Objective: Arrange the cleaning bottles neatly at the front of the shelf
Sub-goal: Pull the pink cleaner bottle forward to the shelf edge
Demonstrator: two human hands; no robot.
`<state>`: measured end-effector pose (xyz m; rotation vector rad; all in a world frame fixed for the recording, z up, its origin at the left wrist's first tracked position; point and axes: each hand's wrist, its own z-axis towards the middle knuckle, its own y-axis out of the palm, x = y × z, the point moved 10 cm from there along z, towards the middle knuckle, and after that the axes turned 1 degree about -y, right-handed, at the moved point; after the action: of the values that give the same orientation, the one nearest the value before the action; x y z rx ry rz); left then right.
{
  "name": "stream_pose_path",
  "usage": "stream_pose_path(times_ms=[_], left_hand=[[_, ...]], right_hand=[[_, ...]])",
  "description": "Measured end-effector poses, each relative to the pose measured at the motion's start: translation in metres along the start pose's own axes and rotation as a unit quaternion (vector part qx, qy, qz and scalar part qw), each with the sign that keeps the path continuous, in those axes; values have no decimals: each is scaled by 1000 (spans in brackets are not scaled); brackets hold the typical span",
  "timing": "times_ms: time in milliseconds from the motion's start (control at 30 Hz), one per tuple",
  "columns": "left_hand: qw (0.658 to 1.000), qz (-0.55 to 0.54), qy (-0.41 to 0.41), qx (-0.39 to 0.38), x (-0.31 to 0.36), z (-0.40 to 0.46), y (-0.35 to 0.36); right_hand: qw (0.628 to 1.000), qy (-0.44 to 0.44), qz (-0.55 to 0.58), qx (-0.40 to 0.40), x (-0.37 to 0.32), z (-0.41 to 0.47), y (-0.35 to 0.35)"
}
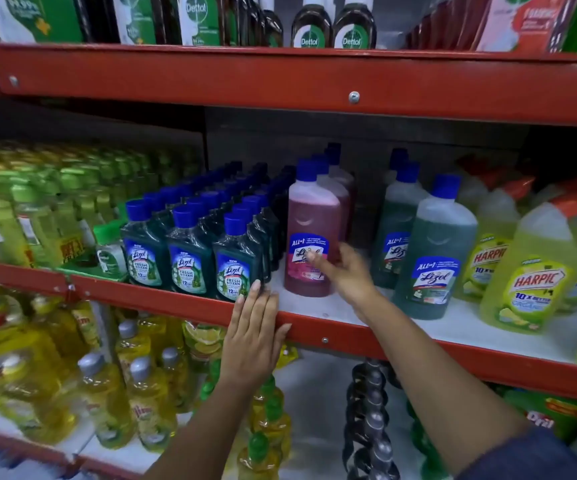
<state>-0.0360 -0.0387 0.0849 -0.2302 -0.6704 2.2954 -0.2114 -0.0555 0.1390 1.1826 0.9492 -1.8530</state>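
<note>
The left hand (pixel 254 336) is laid flat, fingers spread wide and nothing held, over the red front rail of the shelf (pixel 349 336). Its fingertips (pixel 255 285) are seen touching the base of the nearest small dark green Lizol bottle (pixel 235 263), which stands at the shelf's front edge just above that hand. Two more small green Lizol bottles (pixel 165 251) are lined up at the front to the left of it, with further rows behind them.

The right hand (pixel 344 271) is reached over the rail onto the white shelf board, somewhat blurred. Its fingers are extended and loosely parted, not closed around anything; the fingertips are seen against the label of the pink Lizol bottle (pixel 313 230), though real contact cannot be told. This pink bottle stands upright just left of the right hand, set back a little from the front edge, with similar pink bottles behind it.

To the right of the right hand, a large green Lizol bottle (pixel 434 251) stands upright near the front, with another behind it. Beyond these, yellow-green Harpic bottles (pixel 536 268) are ranged further right.
</note>
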Motion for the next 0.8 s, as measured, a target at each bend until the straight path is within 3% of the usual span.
stream_pose_path(times_ms=[133,533,800], left_hand=[[999,-10,-5,34,-2,1,-2],[996,4,-22,83,-3,0,-4],[997,6,-53,46,-5,1,-3]], right_hand=[[997,56,22,-54,21,3,11],[995,32,-17,-89,11,-11,13],[994,12,-45,-100,1,-37,16]])
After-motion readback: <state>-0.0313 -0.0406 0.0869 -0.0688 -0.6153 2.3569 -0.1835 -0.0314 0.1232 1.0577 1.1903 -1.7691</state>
